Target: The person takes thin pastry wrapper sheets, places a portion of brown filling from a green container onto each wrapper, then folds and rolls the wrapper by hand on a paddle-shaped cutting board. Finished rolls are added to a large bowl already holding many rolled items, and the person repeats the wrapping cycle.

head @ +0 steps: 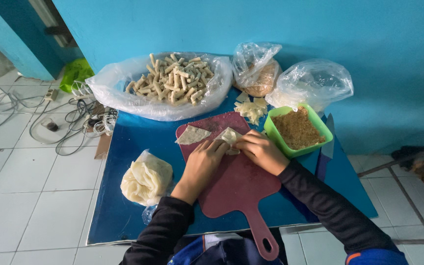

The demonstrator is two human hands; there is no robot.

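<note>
My left hand and my right hand meet on a dark red cutting board, both pinching one pale dough wrapper and folding it. A second flat wrapper lies on the board's far left corner, just beyond my left hand. Both arms wear dark sleeves.
On the blue table: a bag of stacked wrappers at left, a plastic-lined basin of rolled pieces at the back, a green tub of crumbs, cheese bits, two plastic bags. Cables lie on the tiled floor.
</note>
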